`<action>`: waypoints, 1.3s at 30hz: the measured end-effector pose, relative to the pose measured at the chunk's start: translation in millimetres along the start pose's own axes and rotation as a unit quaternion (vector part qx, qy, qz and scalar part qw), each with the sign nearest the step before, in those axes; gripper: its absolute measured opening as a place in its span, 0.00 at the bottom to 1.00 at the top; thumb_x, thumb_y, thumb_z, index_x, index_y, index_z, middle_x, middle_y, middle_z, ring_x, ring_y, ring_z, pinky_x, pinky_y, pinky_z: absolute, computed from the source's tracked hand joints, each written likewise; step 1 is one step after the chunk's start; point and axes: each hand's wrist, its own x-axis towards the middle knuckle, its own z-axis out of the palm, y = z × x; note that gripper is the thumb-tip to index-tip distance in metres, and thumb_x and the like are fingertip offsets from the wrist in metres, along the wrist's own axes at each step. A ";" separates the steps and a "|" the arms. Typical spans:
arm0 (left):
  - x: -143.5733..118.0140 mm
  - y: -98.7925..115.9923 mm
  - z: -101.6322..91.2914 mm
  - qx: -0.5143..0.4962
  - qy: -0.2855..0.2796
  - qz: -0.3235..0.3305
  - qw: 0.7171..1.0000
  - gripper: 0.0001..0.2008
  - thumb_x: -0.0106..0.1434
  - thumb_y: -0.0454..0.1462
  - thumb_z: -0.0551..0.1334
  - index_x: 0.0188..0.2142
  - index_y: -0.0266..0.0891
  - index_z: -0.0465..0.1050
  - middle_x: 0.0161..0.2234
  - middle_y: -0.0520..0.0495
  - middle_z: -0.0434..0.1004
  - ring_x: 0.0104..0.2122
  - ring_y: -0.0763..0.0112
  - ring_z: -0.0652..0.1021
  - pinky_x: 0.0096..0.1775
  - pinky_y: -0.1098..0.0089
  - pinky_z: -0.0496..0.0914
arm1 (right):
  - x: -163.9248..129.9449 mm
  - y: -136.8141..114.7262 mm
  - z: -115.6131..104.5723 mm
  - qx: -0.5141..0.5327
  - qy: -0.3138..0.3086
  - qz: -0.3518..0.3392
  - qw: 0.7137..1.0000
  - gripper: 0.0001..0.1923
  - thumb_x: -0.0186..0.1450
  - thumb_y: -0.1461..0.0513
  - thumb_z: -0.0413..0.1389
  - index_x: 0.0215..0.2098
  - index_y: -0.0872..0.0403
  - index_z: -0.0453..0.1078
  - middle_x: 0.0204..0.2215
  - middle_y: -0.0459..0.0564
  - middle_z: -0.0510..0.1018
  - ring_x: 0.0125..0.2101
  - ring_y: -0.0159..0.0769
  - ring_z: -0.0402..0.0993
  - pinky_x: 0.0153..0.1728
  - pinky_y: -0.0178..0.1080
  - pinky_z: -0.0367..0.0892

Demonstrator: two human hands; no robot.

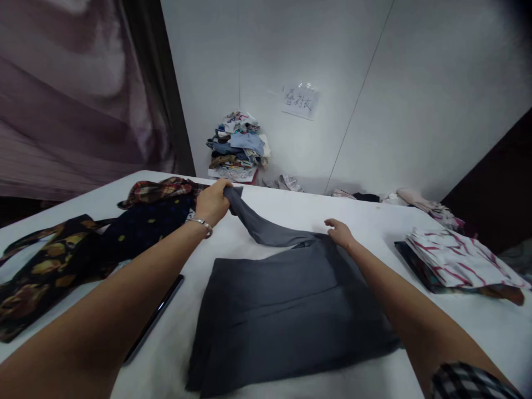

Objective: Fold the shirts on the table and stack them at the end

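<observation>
Grey woven garment (pixel 286 310), folded flat, lies at centre of the white table (pixel 291 208), one sleeve (pixel 253 221) drawn out toward 11 o'clock. Left hand (pixel 213 202), silver bracelet (pixel 201 223) on the wrist, is closed around the sleeve's cuff end, lifting it off the table. Right hand (pixel 339 233) rests open, fingers spread, pressing the garment's upper edge at 1 o'clock. Dark floral and plaid clothes (pixel 95 244) heaped at 9 o'clock. Red-striped white folded shirts (pixel 457 257) at 3 o'clock. Mixed clothes pile (pixel 239 147) against the wall at 12 o'clock.
</observation>
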 end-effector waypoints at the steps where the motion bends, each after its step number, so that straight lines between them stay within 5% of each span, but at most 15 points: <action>1: -0.9 9.8 -1.8 -0.034 0.019 0.024 0.999 0.16 0.57 0.29 0.55 0.44 0.41 0.71 0.39 0.44 0.79 0.40 0.60 0.78 0.42 0.66 0.68 | -0.5 -15.2 -4.4 0.020 0.001 -0.021 1.000 0.23 0.56 0.72 0.50 0.48 0.56 0.72 0.47 0.53 0.77 0.49 0.39 0.71 0.51 0.39 0.63; 4: -1.9 51.1 -9.1 -0.149 0.078 0.147 0.975 0.15 0.58 0.29 0.56 0.44 0.40 0.71 0.44 0.45 0.78 0.45 0.65 0.77 0.47 0.67 0.69 | -8.0 -71.4 -18.9 0.173 -0.067 -0.104 0.977 0.27 0.58 0.66 0.55 0.57 0.52 0.64 0.46 0.52 0.77 0.42 0.37 0.75 0.42 0.39 0.70; 7: -4.7 95.4 -16.9 -0.207 0.057 0.310 0.926 0.18 0.59 0.29 0.54 0.50 0.37 0.67 0.51 0.43 0.74 0.52 0.68 0.72 0.54 0.67 0.65 | -20.7 -125.7 -33.0 0.374 -0.189 -0.160 0.894 0.34 0.57 0.59 0.61 0.60 0.47 0.58 0.39 0.49 0.78 0.30 0.34 0.76 0.27 0.36 0.71; 11: -11.5 124.1 -23.1 -0.211 -0.040 0.418 0.883 0.29 0.57 0.24 0.50 0.58 0.37 0.59 0.62 0.41 0.60 0.60 0.67 0.63 0.58 0.64 0.62 | -25.2 -162.9 -47.1 0.489 -0.202 -0.137 0.838 0.08 0.59 0.60 0.59 0.36 0.54 0.69 0.21 0.45 0.74 0.20 0.30 0.71 0.19 0.31 0.66; 16: -34.4 89.8 -8.1 -0.205 -0.035 0.225 0.952 0.28 0.60 0.32 0.53 0.61 0.39 0.55 0.63 0.40 0.57 0.48 0.68 0.74 0.52 0.64 0.68 | -0.8 -157.0 -76.4 0.571 -0.103 -0.019 0.814 0.01 0.63 0.64 0.53 0.32 0.54 0.65 0.25 0.47 0.76 0.26 0.31 0.76 0.24 0.31 0.70; 18: -52.3 64.6 7.6 -0.128 -0.141 0.165 0.968 0.27 0.62 0.39 0.55 0.60 0.37 0.58 0.61 0.39 0.61 0.49 0.65 0.74 0.52 0.64 0.67 | 12.1 -149.3 -96.3 0.600 -0.042 -0.011 0.799 0.01 0.63 0.64 0.51 0.32 0.53 0.64 0.28 0.46 0.76 0.30 0.32 0.77 0.27 0.33 0.72; 21: -81.7 30.3 31.7 0.018 -0.321 0.114 0.940 0.30 0.63 0.49 0.53 0.60 0.35 0.59 0.61 0.38 0.62 0.58 0.59 0.67 0.57 0.62 0.61 | 24.8 -136.7 -129.4 0.613 0.045 -0.063 0.786 0.02 0.61 0.62 0.52 0.34 0.51 0.65 0.30 0.45 0.76 0.33 0.33 0.77 0.31 0.35 0.73; 24: -103.4 9.6 45.3 0.084 -0.393 0.085 0.912 0.32 0.60 0.50 0.55 0.60 0.35 0.61 0.58 0.36 0.68 0.56 0.53 0.69 0.53 0.59 0.65 | 23.9 -122.1 -159.1 0.596 0.112 -0.107 0.788 0.04 0.59 0.63 0.53 0.34 0.50 0.66 0.32 0.45 0.75 0.36 0.34 0.75 0.34 0.38 0.73; 33: -114.4 5.8 38.7 0.125 -0.428 0.098 0.890 0.10 0.54 0.35 0.59 0.36 0.39 0.75 0.43 0.42 0.78 0.43 0.61 0.77 0.39 0.68 0.67 | -17.5 -79.1 -213.6 0.600 0.217 -0.110 0.762 0.03 0.59 0.62 0.53 0.31 0.51 0.68 0.34 0.47 0.75 0.42 0.38 0.72 0.37 0.42 0.71; 39: -127.4 17.8 19.2 0.152 -0.375 0.112 0.907 0.12 0.56 0.31 0.53 0.39 0.36 0.71 0.42 0.39 0.76 0.41 0.59 0.77 0.36 0.66 0.67 | -47.1 -64.6 -232.9 0.604 0.237 -0.101 0.754 0.05 0.59 0.63 0.52 0.30 0.51 0.70 0.34 0.48 0.75 0.41 0.37 0.72 0.37 0.42 0.68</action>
